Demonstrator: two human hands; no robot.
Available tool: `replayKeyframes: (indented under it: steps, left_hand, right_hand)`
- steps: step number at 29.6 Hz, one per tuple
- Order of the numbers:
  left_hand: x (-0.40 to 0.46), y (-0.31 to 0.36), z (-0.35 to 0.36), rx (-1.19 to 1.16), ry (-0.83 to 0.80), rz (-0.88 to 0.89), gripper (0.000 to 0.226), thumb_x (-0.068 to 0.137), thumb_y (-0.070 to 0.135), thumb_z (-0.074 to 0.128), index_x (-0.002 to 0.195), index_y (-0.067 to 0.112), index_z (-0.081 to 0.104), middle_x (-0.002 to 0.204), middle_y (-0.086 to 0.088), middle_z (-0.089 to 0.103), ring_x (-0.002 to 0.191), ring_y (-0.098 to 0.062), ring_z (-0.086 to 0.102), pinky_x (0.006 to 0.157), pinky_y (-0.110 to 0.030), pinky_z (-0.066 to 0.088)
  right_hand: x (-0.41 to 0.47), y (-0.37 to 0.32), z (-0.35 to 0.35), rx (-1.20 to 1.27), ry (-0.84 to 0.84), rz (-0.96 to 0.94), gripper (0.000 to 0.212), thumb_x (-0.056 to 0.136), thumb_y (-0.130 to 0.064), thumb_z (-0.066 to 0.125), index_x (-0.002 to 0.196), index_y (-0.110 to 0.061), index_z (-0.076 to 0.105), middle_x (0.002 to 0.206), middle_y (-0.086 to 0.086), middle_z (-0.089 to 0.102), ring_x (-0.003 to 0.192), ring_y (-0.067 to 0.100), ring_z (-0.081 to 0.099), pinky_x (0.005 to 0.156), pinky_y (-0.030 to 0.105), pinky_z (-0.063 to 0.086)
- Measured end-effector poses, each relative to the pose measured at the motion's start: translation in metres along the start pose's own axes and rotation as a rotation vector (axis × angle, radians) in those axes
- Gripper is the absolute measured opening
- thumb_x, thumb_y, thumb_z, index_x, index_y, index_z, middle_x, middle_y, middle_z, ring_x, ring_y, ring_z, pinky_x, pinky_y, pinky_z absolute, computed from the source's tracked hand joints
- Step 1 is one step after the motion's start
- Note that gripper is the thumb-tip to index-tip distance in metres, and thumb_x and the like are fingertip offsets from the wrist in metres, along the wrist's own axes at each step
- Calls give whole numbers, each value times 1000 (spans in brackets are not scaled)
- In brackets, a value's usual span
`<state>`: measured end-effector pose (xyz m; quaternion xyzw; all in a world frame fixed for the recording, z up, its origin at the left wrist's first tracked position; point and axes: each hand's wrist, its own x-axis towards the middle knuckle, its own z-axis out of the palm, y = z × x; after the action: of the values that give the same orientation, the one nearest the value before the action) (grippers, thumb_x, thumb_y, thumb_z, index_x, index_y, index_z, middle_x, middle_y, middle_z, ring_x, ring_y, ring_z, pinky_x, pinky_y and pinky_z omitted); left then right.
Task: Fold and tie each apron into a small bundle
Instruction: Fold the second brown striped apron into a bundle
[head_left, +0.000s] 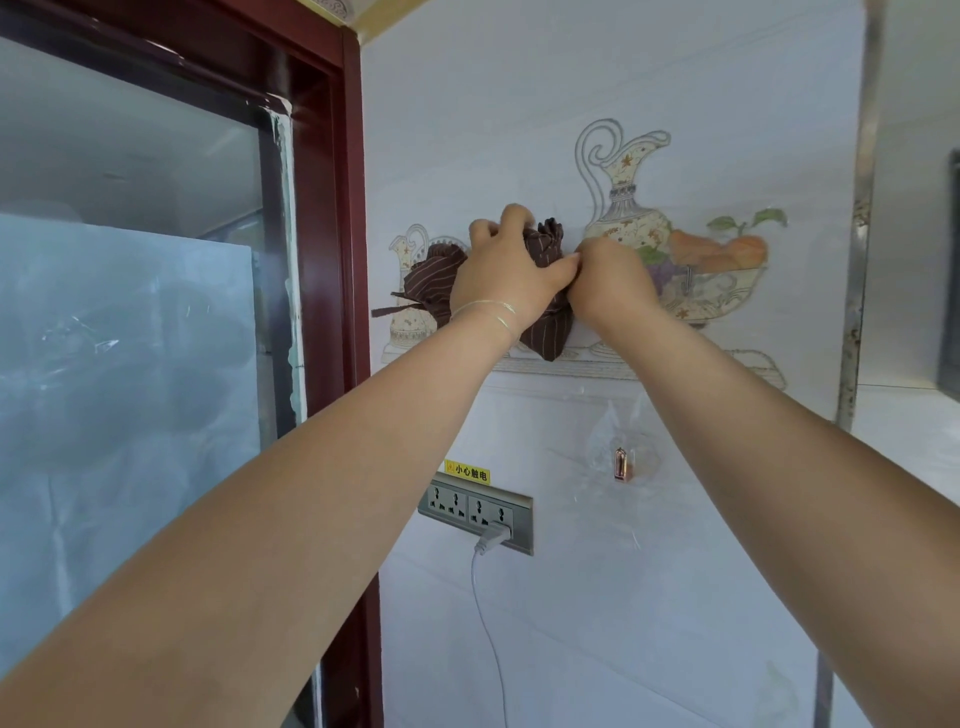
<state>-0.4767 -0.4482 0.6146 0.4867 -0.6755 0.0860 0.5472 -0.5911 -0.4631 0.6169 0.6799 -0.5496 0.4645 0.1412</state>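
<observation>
A dark brown apron with thin pale stripes (545, 244) is bunched into a bundle against the white tiled wall at about head height. My left hand (506, 270) grips its middle from the left, with cloth and a loose tie end (387, 310) sticking out to the left. My right hand (610, 286) is closed on the bundle's right side, touching my left thumb. The lower tip of the cloth (550, 338) hangs below both hands. Whatever the bundle hangs on is hidden behind my hands.
A dark red door frame (353, 208) with a glass pane (130, 312) stands to the left. Below the hands are a wall socket strip (475, 512) with a white cable plugged in, and a clear adhesive hook (621, 462). A metal strip (857, 260) runs down the right.
</observation>
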Motion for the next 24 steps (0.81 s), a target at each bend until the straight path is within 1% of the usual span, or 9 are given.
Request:
replayKeyframes:
  steps: [5,8,9,11,13,15,18,21,24]
  left_hand:
    - [8,-9,5,38,-27,28,58,77,58,65,119,20,57,126,1,43,100,-21,60,88,-32,49]
    - [10,-12,3,34,-98,32,61,78,55,67,122,14,57,129,-2,42,100,-18,59,88,-28,48]
    - [11,-12,1,13,-131,33,62,76,54,69,121,12,57,128,-3,44,96,-18,61,82,-29,52]
    - [11,-14,-2,-68,-198,16,60,74,53,72,114,9,60,118,-7,54,74,-18,65,55,-27,54]
    - [6,-15,-5,-139,-244,-37,50,76,50,73,105,10,62,101,-9,66,58,-16,64,45,-24,52]
    - [1,-14,-8,-172,-276,-89,47,78,50,71,104,12,60,89,-5,68,56,-14,64,48,-24,54]
    - [-6,-14,-10,-188,-301,-117,43,82,53,67,103,16,58,88,-1,66,58,-13,65,51,-24,55]
    - [-16,-15,-15,-232,-316,-155,43,83,56,62,106,21,55,93,3,66,60,-15,66,58,-31,59]
    - [-33,-26,-15,-249,-235,-121,52,83,53,64,123,22,50,99,4,64,67,-15,66,60,-33,59]
  right_hand:
    - [2,-1,-2,-137,-60,-12,18,87,5,44,79,-10,49,69,3,47,76,26,51,62,31,40]
    - [1,0,-1,-141,-62,-34,18,88,3,44,87,-13,51,80,6,51,78,25,50,63,31,39]
    - [0,1,0,-129,-52,-39,18,88,2,44,88,-14,52,81,6,51,78,24,50,62,31,38]
    - [-3,4,4,-85,-26,-31,18,89,-1,43,88,-15,54,81,5,52,77,25,50,62,30,36]
    - [-7,6,9,-32,-8,-6,20,90,-4,43,93,-15,59,83,5,54,79,26,51,64,30,36]
    - [-13,7,11,16,0,16,22,92,-8,42,98,-13,63,84,7,55,83,28,55,65,30,37]
    - [-25,10,9,84,-36,28,26,95,-11,42,102,-13,67,81,6,59,81,29,60,64,30,43]
    - [-39,17,13,369,-85,63,28,98,-15,41,109,-19,67,73,2,64,67,23,64,62,34,53]
    - [-59,19,25,468,68,64,23,96,-22,43,115,-20,57,80,4,67,70,24,64,67,44,55]
